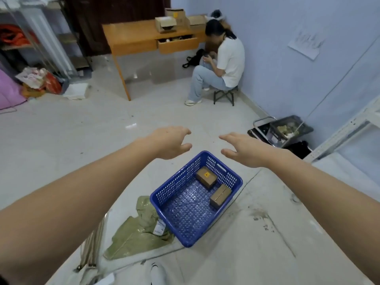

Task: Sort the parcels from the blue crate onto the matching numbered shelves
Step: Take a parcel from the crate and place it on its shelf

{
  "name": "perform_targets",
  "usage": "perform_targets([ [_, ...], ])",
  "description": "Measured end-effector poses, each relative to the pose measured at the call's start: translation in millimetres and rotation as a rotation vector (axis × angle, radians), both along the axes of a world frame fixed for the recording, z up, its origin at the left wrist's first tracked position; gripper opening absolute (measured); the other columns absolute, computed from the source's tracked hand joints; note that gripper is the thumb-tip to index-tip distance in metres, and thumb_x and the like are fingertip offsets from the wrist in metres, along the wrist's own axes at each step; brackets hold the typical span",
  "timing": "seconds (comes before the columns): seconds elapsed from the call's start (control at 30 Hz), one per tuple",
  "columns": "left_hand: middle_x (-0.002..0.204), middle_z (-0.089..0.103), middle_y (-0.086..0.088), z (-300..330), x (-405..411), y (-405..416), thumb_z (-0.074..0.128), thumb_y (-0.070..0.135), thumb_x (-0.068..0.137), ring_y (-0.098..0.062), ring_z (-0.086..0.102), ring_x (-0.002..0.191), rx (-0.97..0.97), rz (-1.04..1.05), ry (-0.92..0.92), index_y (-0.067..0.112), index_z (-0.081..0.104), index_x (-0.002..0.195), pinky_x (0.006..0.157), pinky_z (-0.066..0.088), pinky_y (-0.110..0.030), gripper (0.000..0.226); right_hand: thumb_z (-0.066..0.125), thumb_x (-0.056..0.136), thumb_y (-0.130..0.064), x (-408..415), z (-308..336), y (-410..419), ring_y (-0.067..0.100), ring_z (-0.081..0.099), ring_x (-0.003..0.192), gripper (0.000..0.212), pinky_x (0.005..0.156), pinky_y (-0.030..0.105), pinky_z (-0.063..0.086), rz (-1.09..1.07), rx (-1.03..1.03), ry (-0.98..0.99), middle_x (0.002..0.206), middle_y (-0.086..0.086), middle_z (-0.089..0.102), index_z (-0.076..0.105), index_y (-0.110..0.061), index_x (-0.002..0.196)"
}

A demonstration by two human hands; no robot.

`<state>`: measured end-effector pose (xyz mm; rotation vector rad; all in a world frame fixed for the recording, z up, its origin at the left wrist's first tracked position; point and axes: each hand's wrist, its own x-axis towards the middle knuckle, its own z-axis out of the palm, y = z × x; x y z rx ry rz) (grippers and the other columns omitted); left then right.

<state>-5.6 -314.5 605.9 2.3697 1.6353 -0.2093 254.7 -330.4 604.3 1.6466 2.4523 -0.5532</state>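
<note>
A blue perforated crate [174, 186] sits on the pale floor below my hands. Two small brown cardboard parcels lie inside it: one with an orange sticker [206, 177] at the far corner, a taped one [220, 196] against the right wall. My left hand [171, 141] and my right hand [239, 149] are stretched out above the crate's far end, palms facing each other, fingers relaxed, holding nothing. A white metal shelf frame [347, 130] shows at the right edge; no shelf numbers are visible.
A crumpled green plastic mailing bag [137, 231] lies left of the crate. A person in a white shirt [228, 60] sits on a stool by the wall. A wooden desk [133, 38] with cardboard boxes stands behind. A dark bin [287, 128] sits at right, shelving with clutter at left.
</note>
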Motion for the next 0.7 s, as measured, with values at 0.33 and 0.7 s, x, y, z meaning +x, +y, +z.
perform_targets([
  [0.33,0.159,0.045,-0.003,-58.8,29.6,108.4,0.044,0.050,0.105,-0.026,0.047,0.140,-0.128,-0.325,0.048,0.021,0.038,0.156,0.112,0.040,-0.043,0.059,0.045,0.107,-0.044,-7.4,-55.6,29.1,0.023,0.038,0.147,0.063,0.121,0.035,0.029,-0.312,-0.131,0.071,0.163,0.007,0.036,0.030,-0.015,0.160],
  [0.7,0.151,0.052,-0.003,-127.6,64.2,213.7,0.042,0.051,0.105,-0.026,0.053,0.133,-0.236,-0.440,0.130,0.020,0.041,0.153,0.108,0.046,-0.044,0.057,0.048,0.106,-0.039,17.9,-128.5,100.2,0.022,0.051,0.133,0.048,0.113,0.040,0.041,-0.526,-0.222,0.197,0.148,0.004,0.052,0.046,-0.020,0.149],
])
